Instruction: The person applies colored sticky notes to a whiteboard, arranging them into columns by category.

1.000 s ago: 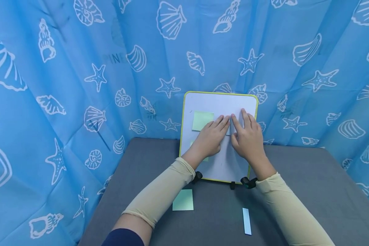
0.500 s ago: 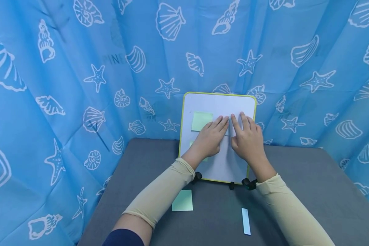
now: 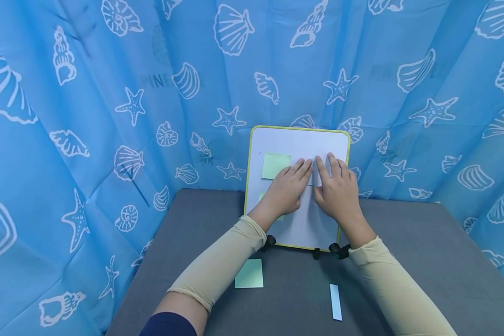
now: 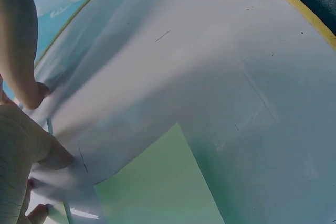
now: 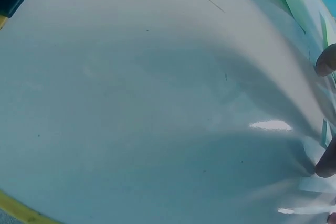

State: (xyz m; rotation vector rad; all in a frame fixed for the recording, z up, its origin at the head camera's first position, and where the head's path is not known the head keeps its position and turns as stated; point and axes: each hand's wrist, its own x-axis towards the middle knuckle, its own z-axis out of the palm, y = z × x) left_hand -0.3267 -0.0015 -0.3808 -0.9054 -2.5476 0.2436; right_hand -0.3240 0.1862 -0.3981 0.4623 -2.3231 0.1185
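Against the propped whiteboard [image 3: 299,140], left hand [image 3: 286,189] and right hand [image 3: 338,192] lay flat with fingers straight, pressing a pale note [image 3: 312,179] to make it stick.

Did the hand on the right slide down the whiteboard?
Yes, slightly. The right hand sits a little lower on the whiteboard than before, its fingertips now farther from the board's top edge.

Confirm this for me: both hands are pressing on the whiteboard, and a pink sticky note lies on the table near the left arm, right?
Not quite. The sticky note on the table is green, as the head view shows. Both the left hand and right hand do press on the whiteboard.
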